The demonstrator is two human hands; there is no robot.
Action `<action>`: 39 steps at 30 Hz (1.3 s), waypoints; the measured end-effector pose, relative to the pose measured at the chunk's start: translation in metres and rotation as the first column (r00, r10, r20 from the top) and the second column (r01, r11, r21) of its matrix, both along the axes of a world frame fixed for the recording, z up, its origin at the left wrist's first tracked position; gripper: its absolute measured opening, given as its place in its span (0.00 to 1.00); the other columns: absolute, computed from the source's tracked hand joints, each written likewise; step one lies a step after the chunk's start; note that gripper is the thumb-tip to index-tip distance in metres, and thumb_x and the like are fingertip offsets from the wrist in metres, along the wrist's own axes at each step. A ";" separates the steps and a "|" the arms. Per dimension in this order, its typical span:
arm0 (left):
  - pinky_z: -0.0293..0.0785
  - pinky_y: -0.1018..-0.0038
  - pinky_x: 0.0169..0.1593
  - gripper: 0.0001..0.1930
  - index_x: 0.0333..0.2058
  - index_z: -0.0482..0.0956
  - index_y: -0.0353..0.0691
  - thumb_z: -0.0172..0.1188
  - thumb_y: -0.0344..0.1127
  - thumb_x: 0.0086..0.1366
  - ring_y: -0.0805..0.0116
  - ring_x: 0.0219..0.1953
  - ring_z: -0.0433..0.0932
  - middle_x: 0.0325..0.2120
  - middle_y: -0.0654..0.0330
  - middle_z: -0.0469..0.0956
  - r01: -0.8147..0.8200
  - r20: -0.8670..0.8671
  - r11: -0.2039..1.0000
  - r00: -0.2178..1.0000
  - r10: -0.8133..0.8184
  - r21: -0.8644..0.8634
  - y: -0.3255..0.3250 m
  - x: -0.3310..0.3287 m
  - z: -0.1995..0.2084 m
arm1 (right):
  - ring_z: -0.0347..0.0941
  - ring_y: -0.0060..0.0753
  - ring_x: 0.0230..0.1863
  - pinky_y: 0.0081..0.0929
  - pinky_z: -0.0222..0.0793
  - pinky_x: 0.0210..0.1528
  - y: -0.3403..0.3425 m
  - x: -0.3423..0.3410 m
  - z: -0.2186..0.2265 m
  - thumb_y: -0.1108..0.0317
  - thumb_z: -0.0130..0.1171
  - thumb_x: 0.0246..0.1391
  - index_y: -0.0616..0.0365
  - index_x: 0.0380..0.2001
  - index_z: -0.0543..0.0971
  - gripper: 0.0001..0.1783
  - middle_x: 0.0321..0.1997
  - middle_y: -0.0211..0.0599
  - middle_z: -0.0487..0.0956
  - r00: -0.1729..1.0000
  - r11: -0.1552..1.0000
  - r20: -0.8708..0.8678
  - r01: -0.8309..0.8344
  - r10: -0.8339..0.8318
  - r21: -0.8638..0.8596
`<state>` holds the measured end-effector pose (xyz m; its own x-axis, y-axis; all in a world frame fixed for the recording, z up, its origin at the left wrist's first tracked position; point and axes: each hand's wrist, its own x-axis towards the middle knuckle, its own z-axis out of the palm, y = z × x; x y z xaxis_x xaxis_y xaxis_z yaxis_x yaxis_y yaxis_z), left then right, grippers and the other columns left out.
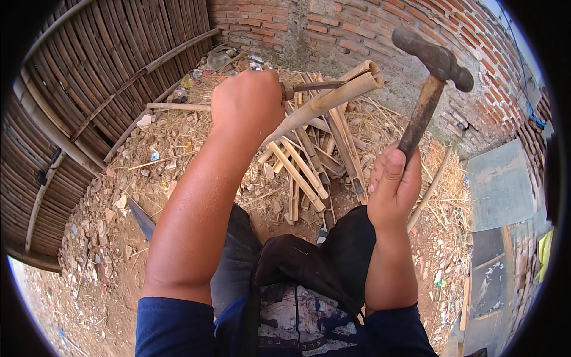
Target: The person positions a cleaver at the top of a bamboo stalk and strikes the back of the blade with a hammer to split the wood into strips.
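My left hand [248,100] is closed around the handle of a knife [318,86], whose narrow dark blade points right. That blade meets the upper side of a bamboo pole [327,105], near the pole's far end, which looks split open. The pole slants from beside my left wrist up to the right; its near end is hidden behind my wrist. In my right hand [394,187] is a hammer [425,98], gripped low on its worn wooden handle. The dark metal head is raised at the upper right, apart from the knife and the pole.
Several split bamboo pieces [297,172] lie heaped on the ground beyond my knees. Stones, straw and litter cover the dirt. A bamboo-slat wall [119,71] stands at the left, a brick wall [357,30] at the back. Grey panels [501,184] are at the right. A dark flat blade [141,219] lies near my left forearm.
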<state>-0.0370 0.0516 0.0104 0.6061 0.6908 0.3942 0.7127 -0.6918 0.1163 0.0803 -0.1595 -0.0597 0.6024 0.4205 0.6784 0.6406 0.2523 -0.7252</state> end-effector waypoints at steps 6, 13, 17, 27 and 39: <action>0.83 0.58 0.43 0.16 0.38 0.85 0.44 0.72 0.48 0.59 0.52 0.38 0.87 0.31 0.55 0.87 -0.009 -0.006 1.000 1.000 0.009 -0.017 -0.002 0.007 -0.001 | 0.71 0.25 0.21 0.31 0.65 0.26 0.009 0.014 -0.024 0.55 0.54 0.73 0.61 0.37 0.74 0.18 0.21 0.34 0.73 0.981 0.883 0.187 0.138 -0.058 -0.449; 0.83 0.57 0.43 0.16 0.39 0.85 0.44 0.72 0.48 0.59 0.52 0.39 0.86 0.33 0.54 0.86 -0.018 0.011 1.000 1.000 0.018 -0.018 -0.002 0.001 -0.002 | 0.70 0.20 0.23 0.29 0.62 0.24 0.000 -0.005 0.000 0.57 0.51 0.74 0.61 0.36 0.72 0.17 0.20 0.33 0.72 0.985 0.988 -0.132 -0.097 0.113 0.123; 0.82 0.57 0.43 0.17 0.38 0.84 0.44 0.73 0.49 0.58 0.52 0.39 0.86 0.32 0.55 0.86 0.010 -0.009 0.999 1.000 -0.010 -0.032 -0.001 0.008 -0.002 | 0.72 0.34 0.22 0.39 0.65 0.26 0.017 0.011 -0.039 0.58 0.53 0.73 0.63 0.36 0.71 0.17 0.22 0.41 0.75 0.968 0.884 0.247 0.160 -0.052 -0.440; 0.79 0.56 0.42 0.19 0.34 0.82 0.42 0.75 0.51 0.56 0.51 0.37 0.85 0.29 0.56 0.85 -0.055 0.068 0.997 0.996 0.051 0.057 0.037 -0.030 0.005 | 0.55 0.10 0.18 0.14 0.52 0.19 -0.047 0.027 0.057 0.48 0.44 0.77 0.58 0.39 0.71 0.23 0.21 0.19 0.63 0.976 0.990 -0.196 0.111 -0.091 0.091; 0.80 0.57 0.43 0.20 0.39 0.86 0.43 0.76 0.50 0.54 0.51 0.37 0.85 0.29 0.54 0.85 -0.052 0.070 0.996 0.996 0.047 0.079 0.033 -0.029 0.000 | 0.67 0.25 0.21 0.33 0.63 0.27 -0.005 0.059 0.023 0.51 0.51 0.74 0.61 0.39 0.76 0.21 0.21 0.31 0.71 0.974 0.864 0.154 0.219 -0.166 -0.453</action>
